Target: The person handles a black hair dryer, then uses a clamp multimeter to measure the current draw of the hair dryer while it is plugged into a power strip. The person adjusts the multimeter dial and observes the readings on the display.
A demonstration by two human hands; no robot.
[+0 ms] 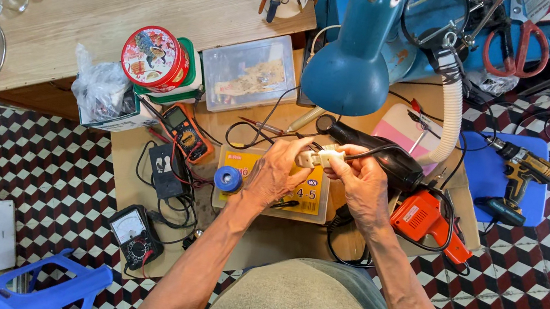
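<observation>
Between both hands, small white plug (319, 157), fingers half covering it

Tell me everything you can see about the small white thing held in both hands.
The white plug is a small off-white plastic piece, lying roughly level, long side left to right. The left hand pinches its left end, and the right hand grips its right end. A black cord leaves its right side toward the black tool behind it. It is held above the yellow box on the low bench, under the blue lamp. Its prongs and finer details are too small to tell.
</observation>
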